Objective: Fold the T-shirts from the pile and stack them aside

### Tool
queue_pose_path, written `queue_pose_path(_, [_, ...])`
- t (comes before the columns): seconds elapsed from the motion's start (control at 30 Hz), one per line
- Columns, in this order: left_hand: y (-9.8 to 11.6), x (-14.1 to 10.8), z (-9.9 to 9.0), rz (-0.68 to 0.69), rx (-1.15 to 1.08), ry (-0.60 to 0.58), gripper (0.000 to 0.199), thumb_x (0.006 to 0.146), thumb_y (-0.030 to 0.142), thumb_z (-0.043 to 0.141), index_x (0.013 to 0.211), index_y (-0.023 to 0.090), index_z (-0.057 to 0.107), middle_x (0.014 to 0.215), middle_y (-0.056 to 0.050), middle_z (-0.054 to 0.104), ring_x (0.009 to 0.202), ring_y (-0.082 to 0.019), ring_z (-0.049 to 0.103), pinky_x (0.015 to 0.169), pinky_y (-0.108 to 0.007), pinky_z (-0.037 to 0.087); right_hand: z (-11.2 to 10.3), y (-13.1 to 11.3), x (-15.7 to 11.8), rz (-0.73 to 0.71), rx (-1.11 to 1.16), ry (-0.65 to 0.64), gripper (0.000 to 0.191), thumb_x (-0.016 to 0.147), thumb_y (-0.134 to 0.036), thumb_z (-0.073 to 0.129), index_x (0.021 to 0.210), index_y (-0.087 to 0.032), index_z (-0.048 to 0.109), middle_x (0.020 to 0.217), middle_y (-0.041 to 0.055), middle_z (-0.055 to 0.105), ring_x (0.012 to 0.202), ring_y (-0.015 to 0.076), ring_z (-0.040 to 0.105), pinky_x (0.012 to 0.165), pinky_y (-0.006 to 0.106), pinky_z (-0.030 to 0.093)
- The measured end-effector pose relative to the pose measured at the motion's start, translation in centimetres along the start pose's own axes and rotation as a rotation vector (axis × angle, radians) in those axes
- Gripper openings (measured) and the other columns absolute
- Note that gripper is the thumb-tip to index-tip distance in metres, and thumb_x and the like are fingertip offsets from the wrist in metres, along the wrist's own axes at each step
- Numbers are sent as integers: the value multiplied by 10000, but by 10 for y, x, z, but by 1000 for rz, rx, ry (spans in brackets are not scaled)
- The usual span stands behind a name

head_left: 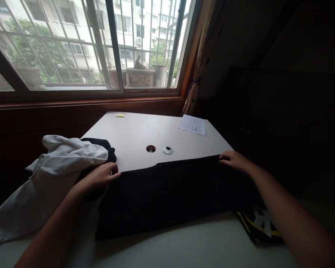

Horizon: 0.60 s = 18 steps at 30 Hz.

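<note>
A long piece of black cloth [170, 197], perhaps a folded garment, stretches across the white table [136, 130]. My left hand [104, 174] pinches its far left corner between thumb and fingers. At the far right corner, my right hand [234, 160] is closed on the same edge, its fingertips partly hidden by the fabric. The near edge of the cloth hangs or lies toward me, slightly slanted. Beside my left forearm lies a crumpled white garment [44, 186], with more dark cloth [100, 143] under it.
Papers [193, 125] and a yellow sticky pad [120, 115] lie at the table's back. A cable hole [150, 149] and a round grommet cap [168, 150] are in the middle. A black and yellow folded item [259, 225] sits under my right forearm. A barred window [145, 41] stands behind.
</note>
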State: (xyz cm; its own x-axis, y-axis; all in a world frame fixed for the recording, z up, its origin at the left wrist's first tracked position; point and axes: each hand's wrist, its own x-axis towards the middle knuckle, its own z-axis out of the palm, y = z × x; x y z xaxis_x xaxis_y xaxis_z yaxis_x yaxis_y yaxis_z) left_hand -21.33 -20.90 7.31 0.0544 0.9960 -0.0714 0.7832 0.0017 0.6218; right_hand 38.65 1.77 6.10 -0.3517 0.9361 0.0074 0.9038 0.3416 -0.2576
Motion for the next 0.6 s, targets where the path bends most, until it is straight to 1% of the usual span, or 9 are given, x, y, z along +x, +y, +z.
queue_pose_path(0.07, [2, 4, 7, 87, 91, 58, 344, 821, 561, 638, 843, 232, 734, 879, -64, 655, 836, -260, 597, 773, -339, 466, 1, 8, -7, 47, 125, 56, 155, 763, -355, 731, 868, -245, 760, 1018, 58, 737, 981, 250, 672, 917, 359, 494])
queue_pose_path(0.17, [0, 10, 20, 218, 166, 83, 344, 866, 568, 615, 896, 253, 749, 975, -74, 649, 958, -279, 564, 881, -371, 452, 4, 17, -17, 162, 303, 123, 261, 761, -433, 743, 932, -237, 757, 1086, 97, 733, 1012, 288, 673, 927, 402, 489])
queue_pose_path(0.27, [-4, 16, 33, 278, 140, 51, 329, 892, 544, 608, 917, 241, 733, 993, -79, 645, 964, -273, 565, 876, -374, 459, 8, 22, -24, 288, 488, 173, 336, 737, -438, 772, 978, -205, 750, 1105, 177, 730, 992, 322, 684, 880, 422, 503])
queue_pose_path(0.33, [-7, 19, 38, 274, 94, 23, 319, 905, 519, 598, 916, 218, 707, 978, -78, 640, 910, -255, 584, 832, -365, 474, 13, 25, -27, 337, 597, 230, 349, 713, -425, 788, 977, -201, 743, 1083, 202, 733, 959, 332, 693, 835, 424, 517])
queue_pose_path(0.43, [-9, 20, 41, 225, 39, -3, 309, 921, 496, 568, 914, 207, 677, 959, -71, 640, 864, -239, 598, 793, -356, 488, 22, 35, -28, 332, 695, 307, 364, 699, -459, 785, 971, -224, 730, 1017, 188, 742, 895, 327, 699, 779, 422, 542])
queue_pose_path(0.5, [-9, 21, 41, 197, 26, -8, 312, 929, 496, 545, 899, 209, 664, 941, -64, 646, 869, -240, 604, 793, -354, 490, 29, 43, -27, 307, 706, 323, 377, 708, -508, 765, 966, -238, 718, 964, 168, 745, 853, 316, 698, 747, 417, 556])
queue_pose_path(0.6, [-8, 20, 39, 182, 41, 1, 316, 936, 497, 526, 885, 210, 647, 926, -56, 655, 874, -241, 609, 796, -352, 486, 39, 52, -22, 268, 648, 311, 380, 747, -559, 716, 951, -239, 694, 891, 131, 742, 794, 297, 697, 716, 411, 569])
